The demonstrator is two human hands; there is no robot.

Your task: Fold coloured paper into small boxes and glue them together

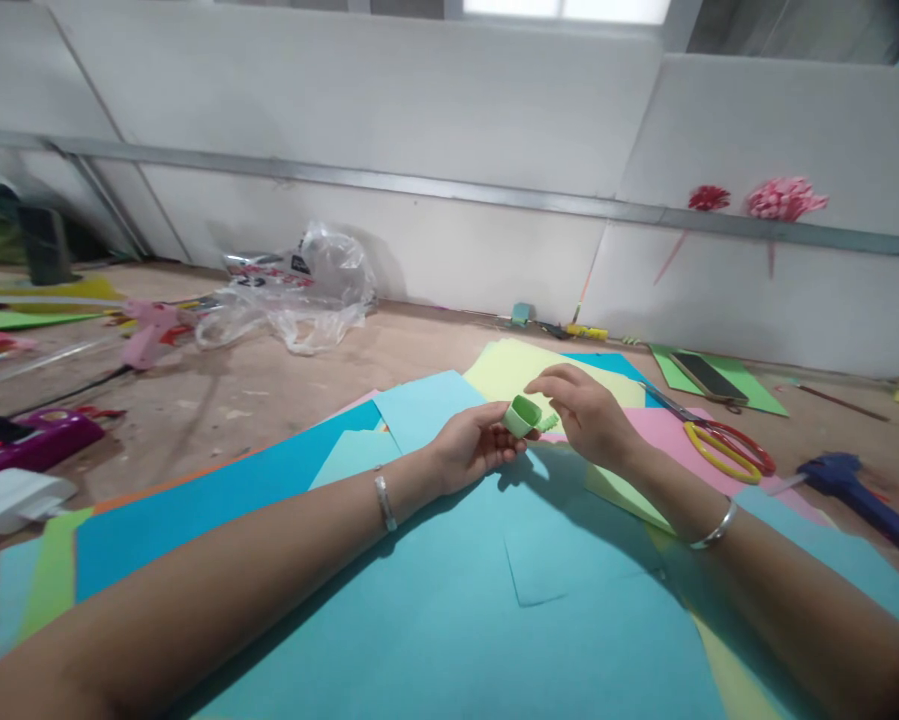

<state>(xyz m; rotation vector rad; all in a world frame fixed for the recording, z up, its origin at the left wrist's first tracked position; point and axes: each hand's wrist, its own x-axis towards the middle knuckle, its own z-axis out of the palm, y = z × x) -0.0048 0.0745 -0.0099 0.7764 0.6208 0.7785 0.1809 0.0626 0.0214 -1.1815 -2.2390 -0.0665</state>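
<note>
One light-green, hollow, paper-like piece (522,416) gripped in left hand (475,445); right hand (590,412) loosely curled beside it, can't tell if gripping. Seemingly in-hand handling; next move calls for light pressure.

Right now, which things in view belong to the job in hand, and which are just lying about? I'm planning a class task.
Job in hand:
- small green piece, held in the left hand
- probably scissors and blue glue gun, both nearby, neither held

Apparently just lying about:
- crumpled plastic bag
- phone at right
</note>
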